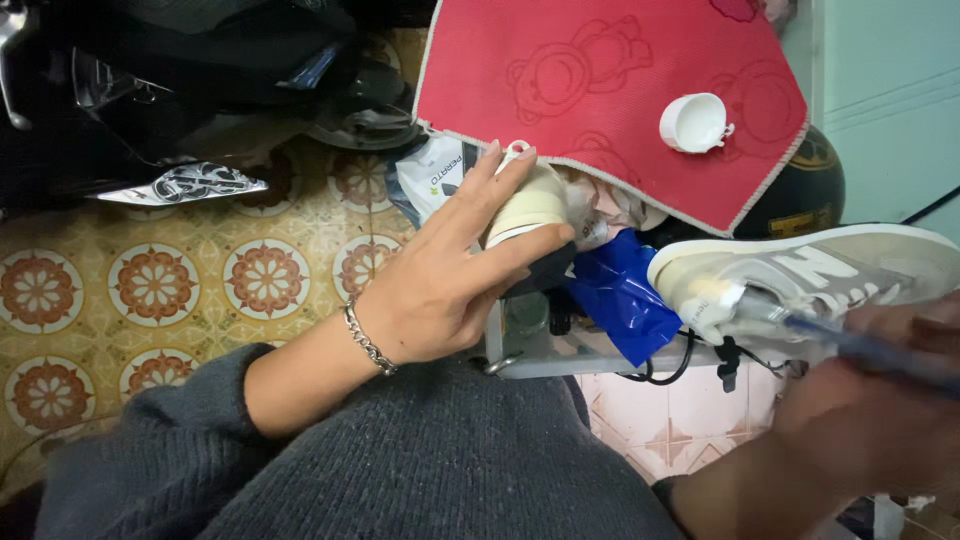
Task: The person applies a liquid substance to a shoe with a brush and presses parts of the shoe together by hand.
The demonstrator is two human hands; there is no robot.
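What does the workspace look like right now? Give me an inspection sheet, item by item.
Surface: patterned tile floor at left; a pale shelf edge below the items.
Job's things: cream round container, lid off; grey-and-cream sneaker; blue-handled tool, blurred.
Clutter: red embossed cloth with a white cap lying on it; blue plastic bag; white pouch.
Hands: left hand grips the container; right hand, blurred, holds the tool at the sneaker's heel.
Cables: black cord hanging under the sneaker.
Surroundings: dark motorbike parts at upper left; dark helmet behind the cloth; pale wall at right.
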